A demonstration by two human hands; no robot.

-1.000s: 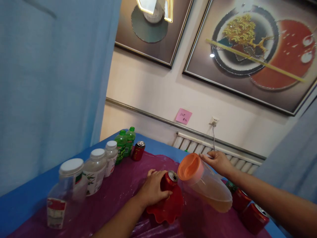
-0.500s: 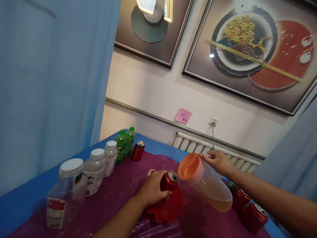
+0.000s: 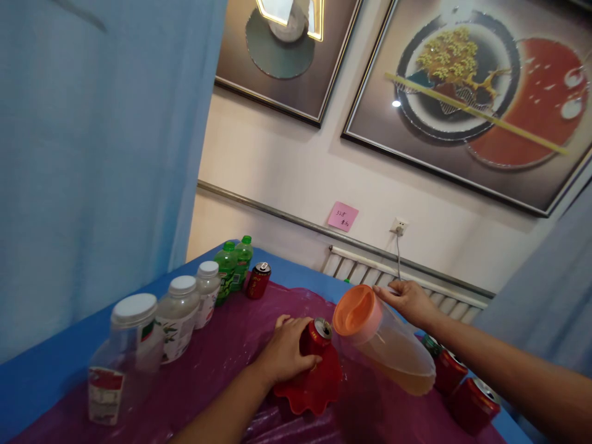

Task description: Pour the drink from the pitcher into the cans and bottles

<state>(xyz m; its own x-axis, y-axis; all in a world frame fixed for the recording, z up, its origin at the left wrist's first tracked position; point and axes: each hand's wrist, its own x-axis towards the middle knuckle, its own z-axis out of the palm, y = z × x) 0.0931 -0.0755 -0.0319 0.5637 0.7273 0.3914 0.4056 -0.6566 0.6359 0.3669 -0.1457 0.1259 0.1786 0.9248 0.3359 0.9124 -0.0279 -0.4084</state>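
Head view shows the left hand [image 3: 289, 353] with its fingers wrapped around a red can [image 3: 317, 336] at the scalloped red dish [image 3: 305, 402]; the can's base is hidden. The right hand [image 3: 414, 303] grasps a translucent pitcher [image 3: 393, 348] from its upper side, the exact hold partly hidden. Brownish liquid [image 3: 414, 375] lies low in the pitcher, which tilts with its orange lid [image 3: 354, 311] just beside the can's top. What the can contains cannot be seen.

On the left, three white-lidded jars [image 3: 178, 317], two green bottles [image 3: 241, 265] and another can [image 3: 258, 281] form a row. Two red cans [image 3: 474, 407] stand near the right forearm, which partly covers them. Purple sheeting [image 3: 231, 364] covers much of the blue tabletop [image 3: 296, 277].
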